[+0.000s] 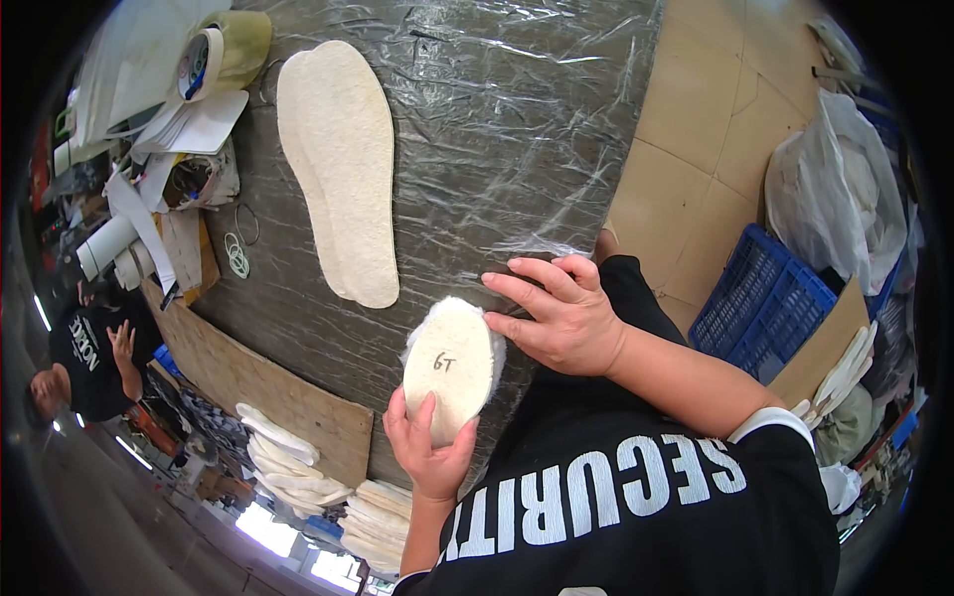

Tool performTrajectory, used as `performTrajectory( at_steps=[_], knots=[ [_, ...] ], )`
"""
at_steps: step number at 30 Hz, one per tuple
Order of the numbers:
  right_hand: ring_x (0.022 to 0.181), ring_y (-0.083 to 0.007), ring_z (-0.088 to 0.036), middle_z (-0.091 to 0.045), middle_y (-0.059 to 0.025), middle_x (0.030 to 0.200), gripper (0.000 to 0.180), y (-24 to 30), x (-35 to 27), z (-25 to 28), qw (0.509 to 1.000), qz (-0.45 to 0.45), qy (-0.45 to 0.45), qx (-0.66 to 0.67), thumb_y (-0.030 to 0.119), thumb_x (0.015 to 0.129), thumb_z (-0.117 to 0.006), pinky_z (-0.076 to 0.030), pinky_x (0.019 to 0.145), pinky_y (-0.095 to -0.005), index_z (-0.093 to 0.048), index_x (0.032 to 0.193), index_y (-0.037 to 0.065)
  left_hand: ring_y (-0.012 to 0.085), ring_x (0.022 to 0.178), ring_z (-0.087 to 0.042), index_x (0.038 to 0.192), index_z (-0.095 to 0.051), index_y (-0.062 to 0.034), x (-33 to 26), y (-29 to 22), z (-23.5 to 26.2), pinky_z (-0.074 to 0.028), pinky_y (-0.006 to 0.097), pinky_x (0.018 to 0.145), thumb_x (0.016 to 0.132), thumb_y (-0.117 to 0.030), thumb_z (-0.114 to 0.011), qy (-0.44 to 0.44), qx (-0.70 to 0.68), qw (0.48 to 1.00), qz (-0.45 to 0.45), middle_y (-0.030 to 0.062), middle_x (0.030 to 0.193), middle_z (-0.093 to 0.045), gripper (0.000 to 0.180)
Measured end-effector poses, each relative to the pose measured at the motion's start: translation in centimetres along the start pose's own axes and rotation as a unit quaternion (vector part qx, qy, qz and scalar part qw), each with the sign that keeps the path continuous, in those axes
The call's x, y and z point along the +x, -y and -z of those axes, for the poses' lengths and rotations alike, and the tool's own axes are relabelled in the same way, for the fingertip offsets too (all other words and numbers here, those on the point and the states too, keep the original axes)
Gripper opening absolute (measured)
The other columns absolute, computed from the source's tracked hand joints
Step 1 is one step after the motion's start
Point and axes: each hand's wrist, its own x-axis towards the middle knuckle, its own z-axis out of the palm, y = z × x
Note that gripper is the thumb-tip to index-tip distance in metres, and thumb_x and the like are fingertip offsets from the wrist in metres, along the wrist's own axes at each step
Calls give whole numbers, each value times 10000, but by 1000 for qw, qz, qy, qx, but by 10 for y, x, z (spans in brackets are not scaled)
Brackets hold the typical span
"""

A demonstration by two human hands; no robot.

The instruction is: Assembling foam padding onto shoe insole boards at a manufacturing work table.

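Observation:
My left hand (429, 452) grips a cream insole (452, 370) by its lower end, near the table edge in front of me. One finger lies across its flat face, which bears a dark handwritten mark. White fleece fringes its upper and right edges. At the insole's right, my right hand (561, 316) has its fingers stretched and spread, the lowest fingertip at or touching the fleece edge. Further up lie overlapping cream insoles (343, 174) on the plastic-covered table (497, 129).
Tape rolls (202, 65) and papers crowd the far left, with pale rubber bands (237, 256) nearby. Insole stacks (288, 467) stand at lower left. A blue crate (760, 303) and a clear bag (840, 189) sit on the right. Another person (94, 348) is at left.

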Motion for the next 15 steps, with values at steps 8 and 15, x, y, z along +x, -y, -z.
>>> performTrajectory(
  at_steps=[8,15],
  knots=[
    [1193,-188,-489,-586,-14,1256,191,-2,0,0,1000,3,-6,2,209,753,-633,-299,979,-367,-700,932,213,403,1160,-505,1187,-577,-48,6,0,1,-427,459,964,617,-69,-804,15,14,1000,4,241,1318,-464,613],
    [1113,-201,-546,-620,-32,1179,209,-5,-2,4,999,5,-33,39,175,713,-664,-360,939,-386,-692,919,152,402,1163,-504,1178,-584,-48,10,-4,2,-427,457,964,605,-68,-822,31,20,999,12,240,1315,-467,621]
  ],
)
